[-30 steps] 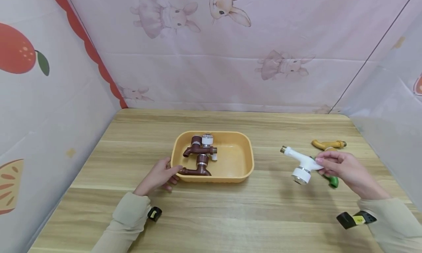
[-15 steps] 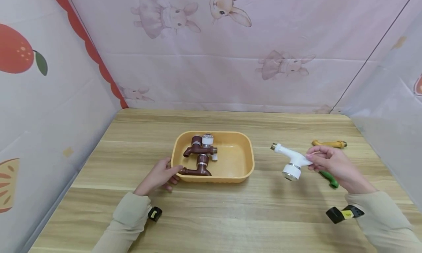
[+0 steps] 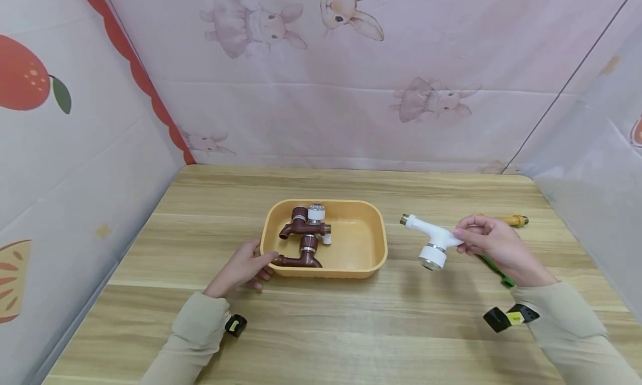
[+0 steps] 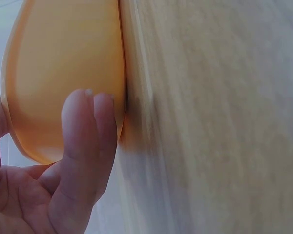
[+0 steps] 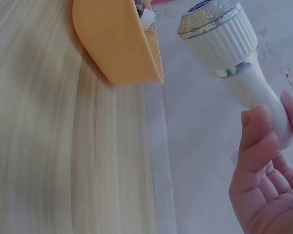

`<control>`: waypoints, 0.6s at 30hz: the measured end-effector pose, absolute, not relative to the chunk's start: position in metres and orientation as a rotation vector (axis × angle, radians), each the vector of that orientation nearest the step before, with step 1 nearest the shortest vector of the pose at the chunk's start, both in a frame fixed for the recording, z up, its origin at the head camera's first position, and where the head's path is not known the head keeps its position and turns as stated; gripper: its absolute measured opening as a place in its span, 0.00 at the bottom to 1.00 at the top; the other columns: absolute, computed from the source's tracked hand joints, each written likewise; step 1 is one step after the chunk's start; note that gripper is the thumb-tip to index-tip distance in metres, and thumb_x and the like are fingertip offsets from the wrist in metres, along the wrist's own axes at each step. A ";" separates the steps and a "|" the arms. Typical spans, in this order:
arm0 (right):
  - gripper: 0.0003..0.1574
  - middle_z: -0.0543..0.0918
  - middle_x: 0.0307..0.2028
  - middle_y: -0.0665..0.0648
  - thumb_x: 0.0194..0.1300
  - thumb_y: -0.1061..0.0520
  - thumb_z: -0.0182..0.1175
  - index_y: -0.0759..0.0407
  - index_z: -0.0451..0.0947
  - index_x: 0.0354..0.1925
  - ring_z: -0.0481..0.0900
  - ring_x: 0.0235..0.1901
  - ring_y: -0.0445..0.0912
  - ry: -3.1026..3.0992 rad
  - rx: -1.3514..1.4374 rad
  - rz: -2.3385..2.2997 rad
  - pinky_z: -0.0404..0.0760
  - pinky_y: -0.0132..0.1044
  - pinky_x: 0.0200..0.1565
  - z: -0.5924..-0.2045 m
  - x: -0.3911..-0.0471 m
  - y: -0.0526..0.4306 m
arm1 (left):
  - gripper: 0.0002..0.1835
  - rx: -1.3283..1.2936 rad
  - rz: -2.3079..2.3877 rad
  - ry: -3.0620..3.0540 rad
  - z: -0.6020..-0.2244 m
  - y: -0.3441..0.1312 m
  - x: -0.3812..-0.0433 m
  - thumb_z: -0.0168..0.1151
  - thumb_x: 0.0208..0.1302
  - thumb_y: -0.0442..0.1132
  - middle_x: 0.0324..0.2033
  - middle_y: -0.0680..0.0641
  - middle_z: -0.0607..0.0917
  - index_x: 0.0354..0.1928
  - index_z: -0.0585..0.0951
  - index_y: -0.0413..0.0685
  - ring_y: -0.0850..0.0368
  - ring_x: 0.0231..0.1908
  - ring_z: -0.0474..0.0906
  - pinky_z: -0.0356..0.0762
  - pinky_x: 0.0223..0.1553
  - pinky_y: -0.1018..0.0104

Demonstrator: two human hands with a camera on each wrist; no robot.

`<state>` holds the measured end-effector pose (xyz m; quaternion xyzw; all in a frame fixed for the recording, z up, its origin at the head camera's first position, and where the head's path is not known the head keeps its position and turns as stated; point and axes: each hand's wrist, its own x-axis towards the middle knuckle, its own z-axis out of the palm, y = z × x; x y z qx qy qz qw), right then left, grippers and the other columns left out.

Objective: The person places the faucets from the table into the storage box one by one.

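Note:
A white plastic tap (image 3: 437, 238) with a brass threaded end hangs above the table, right of the orange-yellow basin (image 3: 358, 251). My right hand (image 3: 494, 245) pinches it by the spout between thumb and fingers; its ribbed white knob (image 5: 222, 41) shows large in the right wrist view. My left hand (image 3: 243, 268) grips the basin's left front corner, thumb over the rim and fingers (image 4: 80, 131) along the outer wall. Inside the basin's left half lie a brown tap (image 3: 301, 228), a second brown tap (image 3: 305, 259) nearer the front and a partly covered white tap (image 3: 316, 213).
Beyond my right hand, a yellow tap (image 3: 518, 220) and a green tap (image 3: 495, 269) lie on the wooden table (image 3: 351, 329), both partly hidden by that hand. Printed cloth walls (image 3: 321, 123) stand at the back and both sides.
My right hand has carried the white tap leftward, closer to the basin, and now covers more of the yellow tap. The left hand and the basin have stayed put.

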<state>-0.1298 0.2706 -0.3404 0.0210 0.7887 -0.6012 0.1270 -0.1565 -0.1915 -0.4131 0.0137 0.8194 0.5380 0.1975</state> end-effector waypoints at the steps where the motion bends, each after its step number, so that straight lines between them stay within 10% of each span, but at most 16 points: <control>1: 0.13 0.81 0.31 0.52 0.62 0.54 0.59 0.62 0.71 0.38 0.79 0.28 0.42 2.293 0.057 -1.754 0.81 0.31 0.31 -0.340 -0.130 0.270 | 0.26 0.037 1.505 2.295 -0.413 -0.191 -0.157 0.55 0.64 0.42 0.25 0.40 0.80 0.58 0.63 0.33 0.52 0.23 0.77 0.81 0.19 0.58; 18: 0.12 0.81 0.31 0.53 0.61 0.55 0.59 0.63 0.72 0.38 0.79 0.28 0.41 2.232 -0.004 -1.815 0.80 0.30 0.30 -0.343 -0.145 0.249 | 0.24 0.018 1.517 2.291 -0.415 -0.190 -0.156 0.55 0.63 0.41 0.25 0.40 0.80 0.56 0.65 0.33 0.51 0.23 0.77 0.81 0.19 0.58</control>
